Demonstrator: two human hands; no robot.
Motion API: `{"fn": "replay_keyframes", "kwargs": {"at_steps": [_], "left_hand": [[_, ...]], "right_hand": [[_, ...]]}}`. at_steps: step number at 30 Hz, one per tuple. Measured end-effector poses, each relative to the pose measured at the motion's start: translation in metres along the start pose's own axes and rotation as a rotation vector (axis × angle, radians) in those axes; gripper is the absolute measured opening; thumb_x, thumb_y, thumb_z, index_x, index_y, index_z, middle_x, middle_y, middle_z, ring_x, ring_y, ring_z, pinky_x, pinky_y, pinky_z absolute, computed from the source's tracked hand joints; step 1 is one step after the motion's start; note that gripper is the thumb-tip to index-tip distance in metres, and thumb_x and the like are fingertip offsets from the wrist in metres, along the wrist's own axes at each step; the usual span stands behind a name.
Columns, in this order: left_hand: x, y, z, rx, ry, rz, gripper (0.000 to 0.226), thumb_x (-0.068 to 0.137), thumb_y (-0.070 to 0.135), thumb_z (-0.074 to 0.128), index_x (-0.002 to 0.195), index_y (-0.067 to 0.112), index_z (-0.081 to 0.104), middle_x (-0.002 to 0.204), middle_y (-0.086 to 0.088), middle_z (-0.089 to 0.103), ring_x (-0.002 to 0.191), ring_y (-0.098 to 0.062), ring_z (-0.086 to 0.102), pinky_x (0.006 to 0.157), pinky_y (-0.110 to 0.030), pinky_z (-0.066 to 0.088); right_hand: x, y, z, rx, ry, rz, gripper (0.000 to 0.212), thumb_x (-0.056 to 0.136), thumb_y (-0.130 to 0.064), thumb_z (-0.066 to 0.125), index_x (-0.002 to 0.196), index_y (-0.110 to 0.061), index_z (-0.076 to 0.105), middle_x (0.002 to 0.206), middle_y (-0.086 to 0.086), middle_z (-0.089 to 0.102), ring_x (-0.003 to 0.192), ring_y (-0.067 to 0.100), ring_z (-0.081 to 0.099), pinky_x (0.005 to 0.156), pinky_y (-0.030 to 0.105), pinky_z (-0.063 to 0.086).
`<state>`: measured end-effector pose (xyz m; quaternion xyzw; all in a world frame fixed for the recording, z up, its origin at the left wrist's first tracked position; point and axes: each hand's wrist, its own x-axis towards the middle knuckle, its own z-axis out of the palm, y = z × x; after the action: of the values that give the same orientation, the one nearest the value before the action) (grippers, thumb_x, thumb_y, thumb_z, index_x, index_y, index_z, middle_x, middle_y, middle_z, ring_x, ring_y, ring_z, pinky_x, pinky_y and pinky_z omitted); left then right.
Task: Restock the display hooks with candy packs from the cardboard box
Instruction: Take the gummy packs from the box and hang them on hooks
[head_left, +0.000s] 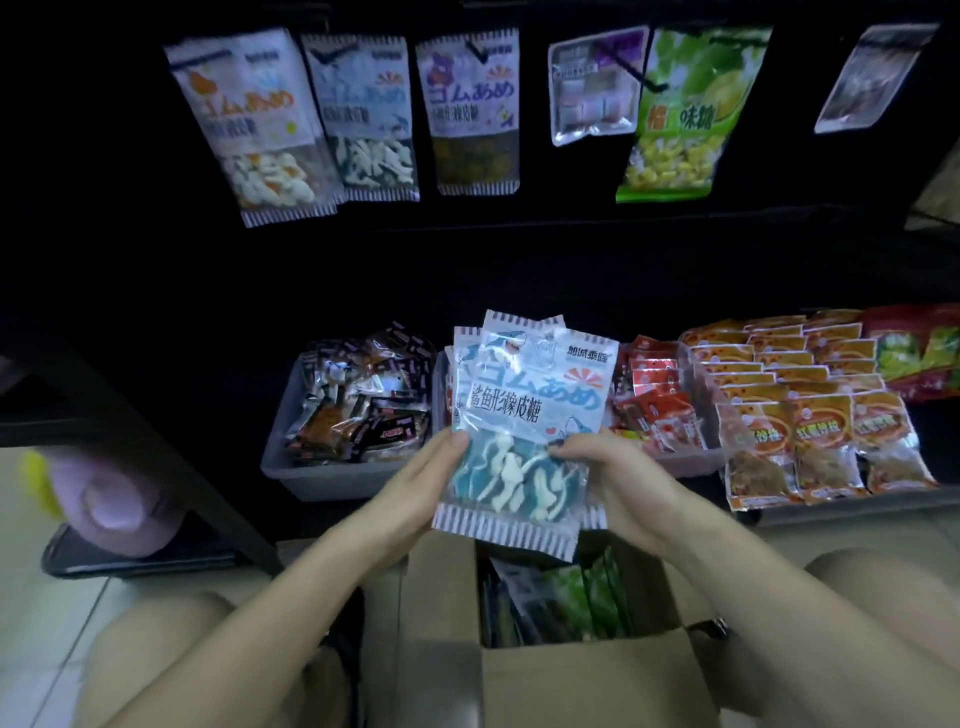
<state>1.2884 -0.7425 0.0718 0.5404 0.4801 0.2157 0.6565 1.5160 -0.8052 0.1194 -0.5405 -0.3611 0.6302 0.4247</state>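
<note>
Above cardboard box (571, 670): both hands grip "鲨鱼形橡皮糖" packs (524, 415).

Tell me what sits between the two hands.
In the head view, a small stack of blue shark gummy packs sits between the left hand and right hand, both gripping it.

held candy pack (524, 415) reads "鲨鱼形橡皮糖", "加減乘除"

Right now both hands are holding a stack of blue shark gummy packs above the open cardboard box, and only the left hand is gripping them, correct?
Not quite. The head view shows both hands gripping the blue shark gummy packs: the left hand holds the left edge and the right hand pinches the right edge. The rest stands: the stack is held above the open cardboard box.
</note>
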Motion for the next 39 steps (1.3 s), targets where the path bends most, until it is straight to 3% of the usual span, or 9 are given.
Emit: {"fn": "replay_keyframes", "kwargs": {"at_steps": [5,9,14,19,22,28,32,34,39], "left_hand": [[0.024,0.011,-0.022,-0.172,0.113,-0.080,0.071,0.100,0.074,0.031,0.143,0.022,0.054,0.115,-0.015,0.079,0.098,-0.031,0.079,0.082,-0.045,0.064],[0.040,0.032,-0.043,-0.231,0.217,0.003,0.066,0.102,0.073,0.030,0.143,0.028,0.055,0.102,-0.006,0.082,0.088,-0.025,0.081,0.067,-0.035,0.064],[0.048,0.070,-0.076,-0.283,0.195,0.085,0.060,0.103,0.071,0.027,0.132,0.030,0.060,0.096,-0.004,0.083,0.085,-0.019,0.081,0.074,-0.035,0.063],[0.060,0.086,-0.110,-0.373,0.171,0.201,0.064,0.105,0.070,0.023,0.137,0.031,0.063,0.127,-0.006,0.076,0.118,-0.026,0.073,0.104,-0.051,0.055],[0.065,0.074,-0.120,-0.341,0.254,0.228,0.062,0.094,0.083,0.040,0.140,0.044,0.054,0.139,0.006,0.068,0.131,-0.022,0.064,0.115,-0.056,0.043],[0.055,0.085,-0.132,-0.338,0.438,0.384,0.034,0.104,0.055,0.049,0.135,0.042,0.051,0.123,0.018,0.072,0.111,-0.003,0.072,0.101,-0.037,0.055],[0.057,0.092,-0.136,-0.400,0.511,0.401,0.058,0.083,0.059,0.073,0.134,0.039,0.052,0.122,0.006,0.076,0.108,-0.019,0.076,0.096,-0.053,0.060],[0.061,0.094,-0.139,-0.367,0.573,0.427,0.054,0.085,0.053,0.075,0.132,0.040,0.052,0.123,0.002,0.075,0.108,-0.023,0.076,0.095,-0.056,0.061],[0.063,0.101,-0.152,-0.191,0.801,0.559,0.043,0.099,0.044,0.066,0.136,0.043,0.046,0.125,0.025,0.064,0.116,0.003,0.065,0.097,-0.032,0.057]], "right_hand": [[0.040,-0.007,0.055,-0.061,0.070,-0.075,0.027,0.097,-0.015,0.065,0.123,-0.022,0.061,0.101,-0.005,0.080,0.092,0.017,0.078,0.075,0.034,0.059],[0.077,-0.025,0.081,-0.078,0.147,-0.201,0.030,0.097,-0.029,0.067,0.126,-0.030,0.061,0.113,-0.002,0.077,0.098,0.021,0.077,0.085,0.047,0.062],[0.105,-0.060,0.096,-0.214,0.194,-0.378,0.021,0.102,-0.033,0.063,0.121,-0.026,0.057,0.109,-0.005,0.072,0.085,0.001,0.073,0.062,0.016,0.055],[0.133,-0.088,0.109,-0.129,0.199,-0.414,0.016,0.105,-0.038,0.055,0.117,-0.040,0.066,0.118,-0.008,0.075,0.110,0.017,0.072,0.099,0.048,0.057],[0.144,-0.094,0.120,-0.091,0.169,-0.379,0.016,0.105,-0.037,0.056,0.105,-0.038,0.072,0.114,0.004,0.077,0.108,0.031,0.073,0.098,0.059,0.056],[0.154,-0.105,0.133,0.023,0.187,-0.372,0.016,0.104,-0.032,0.059,0.114,-0.028,0.071,0.115,0.004,0.077,0.109,0.032,0.073,0.096,0.061,0.056],[0.153,-0.119,0.132,-0.016,0.182,-0.435,0.020,0.106,-0.030,0.056,0.121,-0.031,0.068,0.116,-0.004,0.077,0.108,0.023,0.074,0.098,0.055,0.057],[0.151,-0.128,0.129,-0.065,0.176,-0.486,0.020,0.106,-0.029,0.055,0.121,-0.032,0.069,0.117,-0.005,0.077,0.109,0.022,0.074,0.098,0.054,0.057],[0.150,-0.154,0.131,-0.053,0.079,-0.553,0.017,0.104,-0.018,0.059,0.109,-0.023,0.074,0.113,0.004,0.079,0.102,0.029,0.076,0.084,0.047,0.061]]}}
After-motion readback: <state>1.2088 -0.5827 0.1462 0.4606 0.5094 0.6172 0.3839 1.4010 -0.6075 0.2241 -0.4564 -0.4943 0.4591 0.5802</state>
